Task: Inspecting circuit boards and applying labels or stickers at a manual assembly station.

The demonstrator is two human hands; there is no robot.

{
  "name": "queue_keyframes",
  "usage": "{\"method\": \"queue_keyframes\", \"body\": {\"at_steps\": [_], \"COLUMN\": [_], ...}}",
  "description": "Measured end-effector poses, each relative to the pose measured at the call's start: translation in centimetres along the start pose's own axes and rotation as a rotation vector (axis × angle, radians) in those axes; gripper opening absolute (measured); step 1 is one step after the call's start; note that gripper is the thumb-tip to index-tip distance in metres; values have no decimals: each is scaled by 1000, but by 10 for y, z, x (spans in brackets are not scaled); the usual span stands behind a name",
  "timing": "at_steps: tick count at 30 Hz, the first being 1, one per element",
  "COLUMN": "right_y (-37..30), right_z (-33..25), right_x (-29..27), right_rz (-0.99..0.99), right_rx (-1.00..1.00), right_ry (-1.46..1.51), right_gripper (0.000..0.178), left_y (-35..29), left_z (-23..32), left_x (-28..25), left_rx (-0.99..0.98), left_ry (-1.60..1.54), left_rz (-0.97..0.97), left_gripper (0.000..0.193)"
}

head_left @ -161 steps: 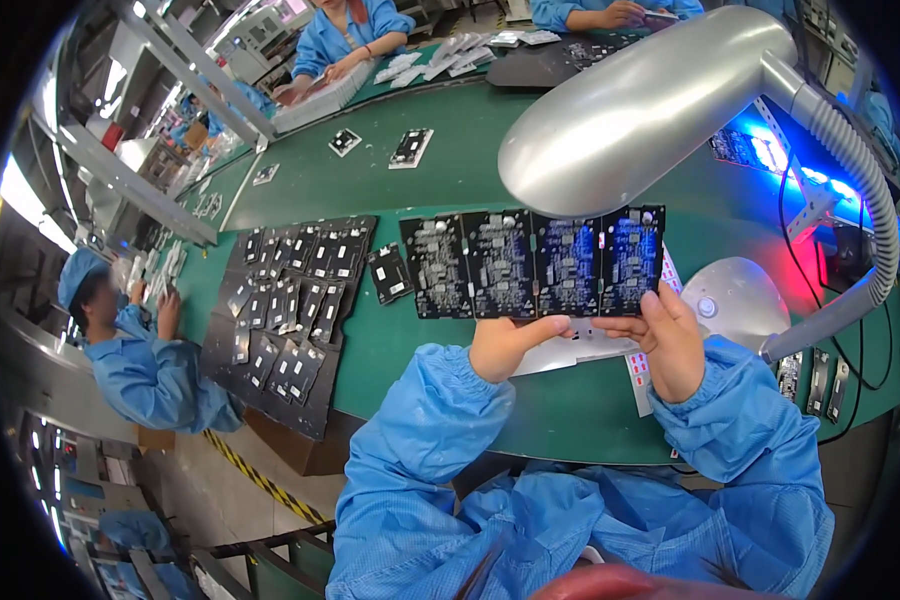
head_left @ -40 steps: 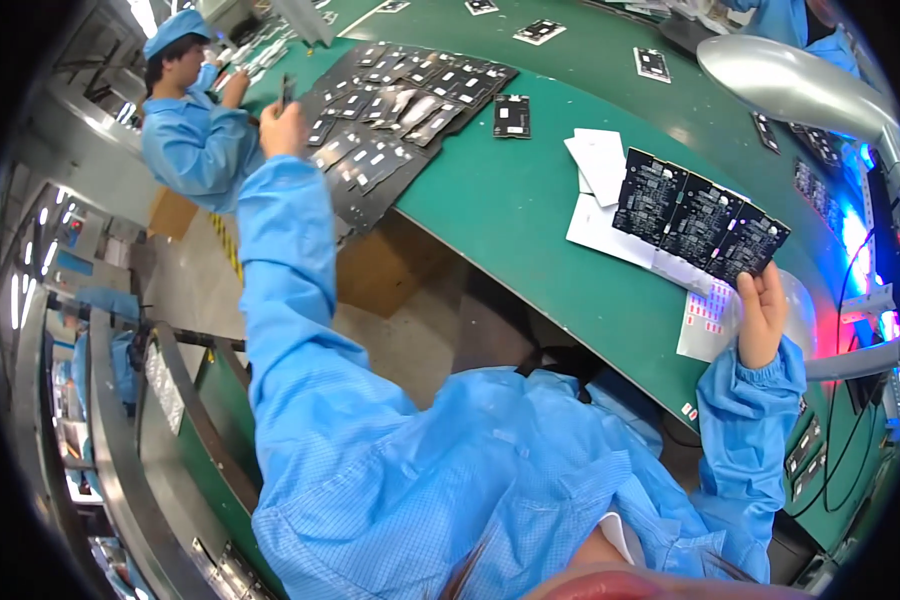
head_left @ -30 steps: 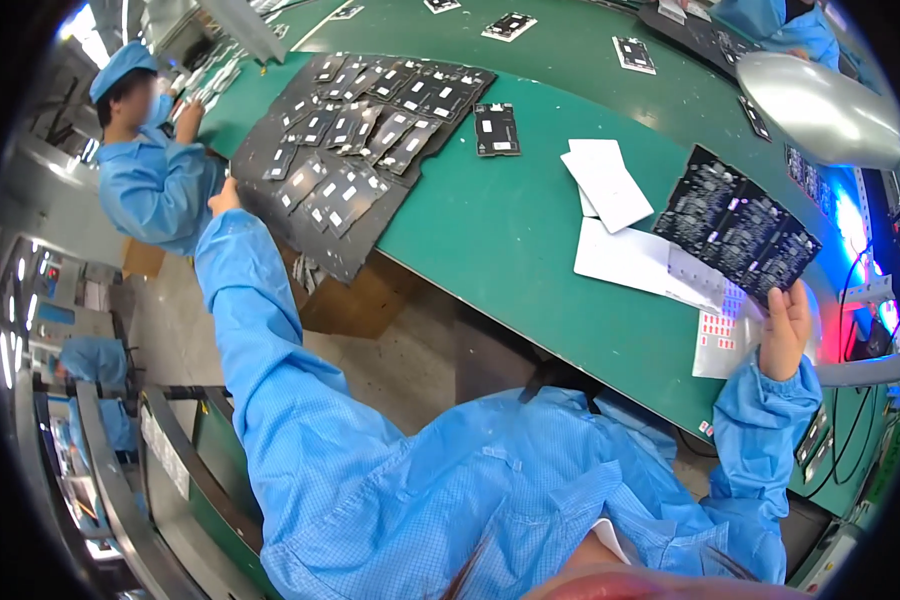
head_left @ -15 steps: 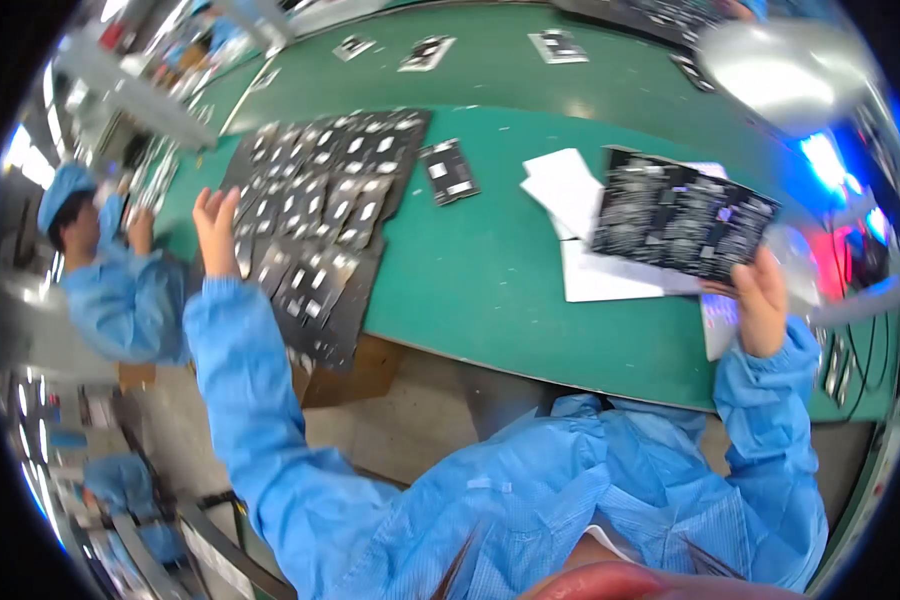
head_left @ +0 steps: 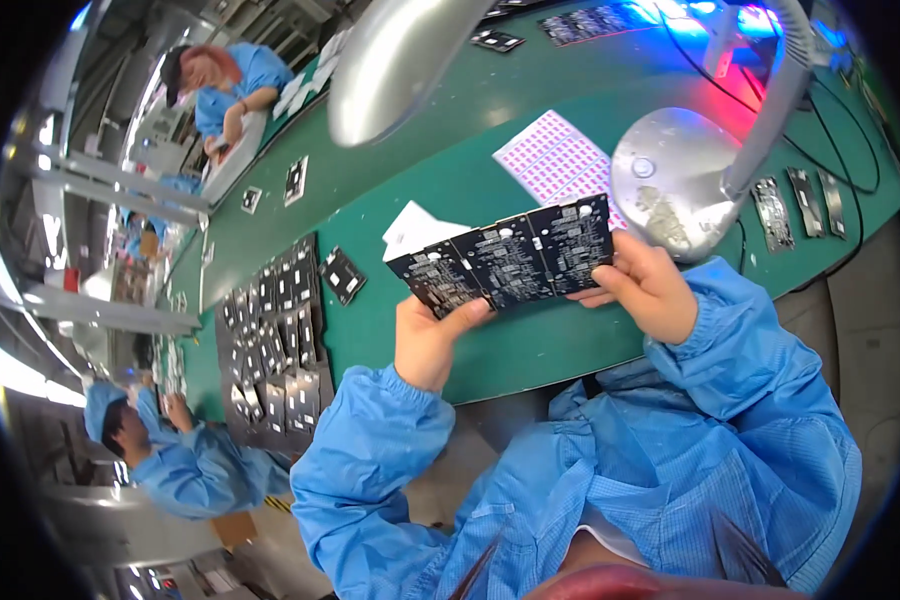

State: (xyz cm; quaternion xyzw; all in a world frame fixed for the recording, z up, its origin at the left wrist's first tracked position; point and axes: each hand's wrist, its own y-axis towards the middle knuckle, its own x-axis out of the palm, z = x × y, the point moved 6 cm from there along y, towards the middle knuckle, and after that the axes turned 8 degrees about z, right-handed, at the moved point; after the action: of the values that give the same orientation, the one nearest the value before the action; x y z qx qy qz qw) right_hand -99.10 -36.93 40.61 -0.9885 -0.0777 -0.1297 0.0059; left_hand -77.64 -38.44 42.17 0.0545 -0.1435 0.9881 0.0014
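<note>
Three joined sections form the black circuit-board panel (head_left: pixel 507 262), held tilted over the green table (head_left: pixel 570 348). Your left hand (head_left: pixel 428 342) pinches its lower left edge; your right hand (head_left: pixel 653 288) grips the right end, thumb on the face. Judged light, stiff, smooth, likely brittle at the joints: hold outer edges, avoid flexing, spare components.

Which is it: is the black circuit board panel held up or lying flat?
Held up: the left hand grips the panel by its lower edge, the right hand by its lower right corner.
</note>
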Motion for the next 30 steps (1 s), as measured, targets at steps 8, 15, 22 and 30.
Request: {"method": "queue_keyframes", "body": {"at_steps": [8,15,22,30], "right_y": [-16,-14,-13,-4], "right_z": [8,-3,-8,5], "right_x": [-7,-33,-21,-25], "right_rz": [125,-16,-263,-197], "right_rx": [-107,-14,-194,11], "right_ry": [-77,-33,-323,-309], "right_gripper": [11,6,13,11], "left_y": [99,161,251,444], "left_z": [60,125,151,196], "left_x": [-49,-157,-118,-41], "left_rx": [828,810,270,623], "left_ry": [446,756,373,1230], "left_rz": [422,589,304,577], "left_gripper": [20,21,40,83]}}
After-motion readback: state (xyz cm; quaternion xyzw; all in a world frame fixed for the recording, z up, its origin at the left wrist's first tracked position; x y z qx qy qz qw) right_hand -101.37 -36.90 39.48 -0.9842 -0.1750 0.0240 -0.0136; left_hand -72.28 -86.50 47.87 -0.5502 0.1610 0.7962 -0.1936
